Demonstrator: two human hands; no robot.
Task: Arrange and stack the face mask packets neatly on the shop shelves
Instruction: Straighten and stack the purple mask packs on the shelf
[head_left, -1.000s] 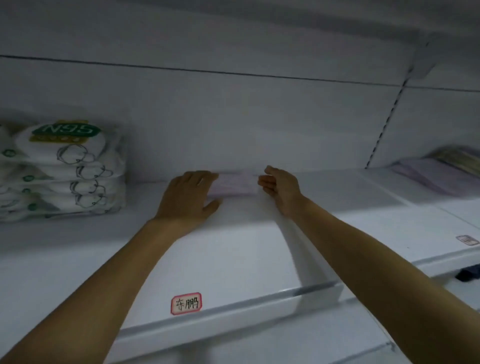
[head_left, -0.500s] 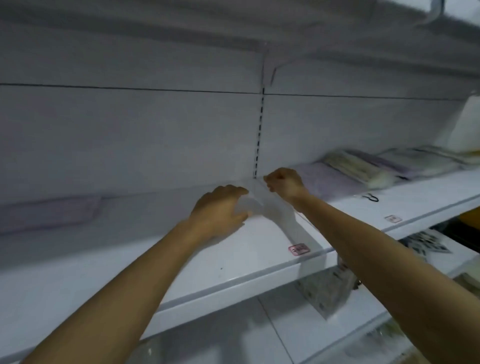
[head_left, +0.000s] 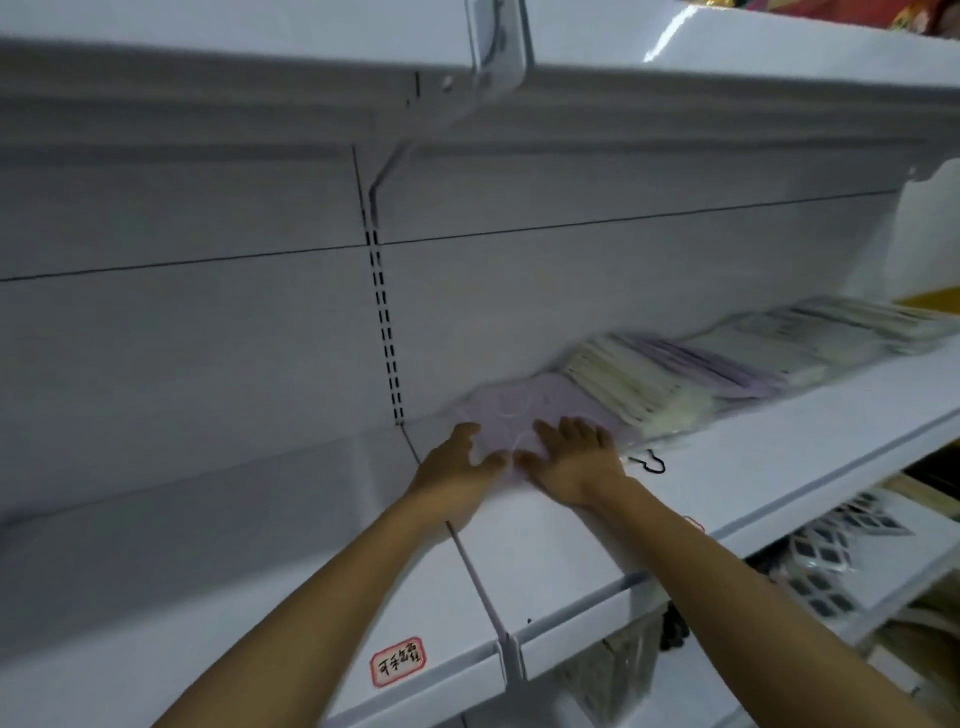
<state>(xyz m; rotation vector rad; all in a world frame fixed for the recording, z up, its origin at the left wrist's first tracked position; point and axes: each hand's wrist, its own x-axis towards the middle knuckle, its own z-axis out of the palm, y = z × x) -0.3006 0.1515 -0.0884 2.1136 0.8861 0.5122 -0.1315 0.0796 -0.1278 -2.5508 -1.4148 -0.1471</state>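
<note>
A flat purple face mask packet (head_left: 519, 410) lies on the white shelf (head_left: 779, 467), just right of the slotted upright. My left hand (head_left: 454, 470) grips the packet's left edge, thumb on top. My right hand (head_left: 574, 462) rests flat on its near right part with fingers spread. Behind and to the right, a slanted row of packets leans along the shelf: a cream packet (head_left: 628, 387), another purple packet (head_left: 722, 364), and pale packets (head_left: 831, 332) further on.
The upper shelf (head_left: 571, 83) hangs low overhead. A red-bordered price label (head_left: 397, 661) sits on the front rail beside the shelf joint (head_left: 511, 657). A black loop (head_left: 652, 462) lies right of my right hand. A lower shelf holds diamond-patterned packets (head_left: 831, 561).
The view has swung right along the shelf. Both hands moved from the bare shelf surface onto the purple packet at the left end of the row.
</note>
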